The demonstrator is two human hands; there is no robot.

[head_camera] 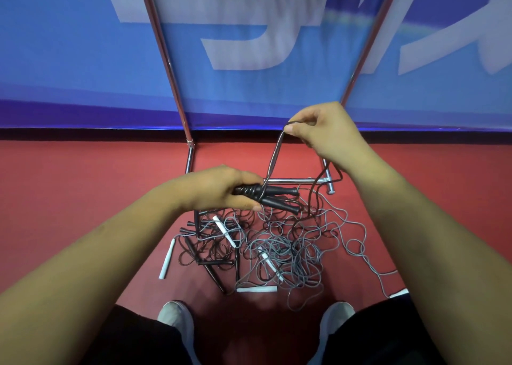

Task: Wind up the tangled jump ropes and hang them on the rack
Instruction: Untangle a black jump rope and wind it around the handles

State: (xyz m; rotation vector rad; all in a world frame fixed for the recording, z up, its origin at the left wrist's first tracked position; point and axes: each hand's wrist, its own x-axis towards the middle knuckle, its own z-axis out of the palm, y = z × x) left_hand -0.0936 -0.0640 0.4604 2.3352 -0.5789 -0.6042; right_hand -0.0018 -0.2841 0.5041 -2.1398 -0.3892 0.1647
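My left hand grips two black jump-rope handles side by side, their free ends pointing right. A dark cord rises from the handles to my right hand, which pinches it in a loop between thumb and fingers. More of that cord hangs down below my right wrist into a tangled pile of grey and black ropes on the red floor, with white handles and black handles mixed in. The chrome rack stands just behind the pile.
The rack's base bar lies on the floor behind the held handles, and its two poles slant up against a blue banner wall. My two shoes stand at the near edge of the pile. A grey cord trails off to the right.
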